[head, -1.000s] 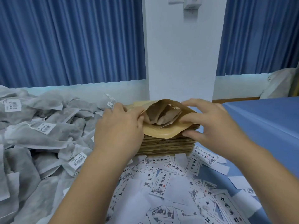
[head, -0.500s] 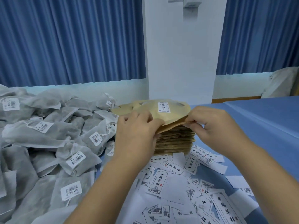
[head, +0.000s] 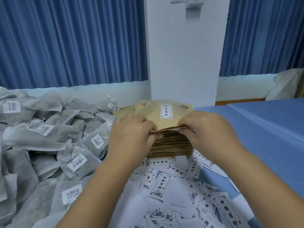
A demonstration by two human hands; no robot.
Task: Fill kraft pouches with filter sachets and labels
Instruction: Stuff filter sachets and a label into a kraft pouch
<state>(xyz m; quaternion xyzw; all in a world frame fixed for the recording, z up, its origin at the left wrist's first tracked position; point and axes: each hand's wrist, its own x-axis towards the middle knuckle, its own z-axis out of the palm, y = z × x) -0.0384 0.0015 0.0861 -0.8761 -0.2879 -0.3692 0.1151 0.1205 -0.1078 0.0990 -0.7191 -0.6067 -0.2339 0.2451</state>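
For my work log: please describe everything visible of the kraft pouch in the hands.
The kraft pouch is tan paper, nearly flat, with a white printed label on its upper face. It lies atop the stack of pouches, near edge slightly lifted. The left hand and the right hand pinch that edge, one at each side.

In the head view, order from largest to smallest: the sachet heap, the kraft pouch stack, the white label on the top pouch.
1. sachet heap
2. kraft pouch stack
3. white label
Nearness inflates the heap, yet the order is clear.

Soft even light, wide-angle edge distortion
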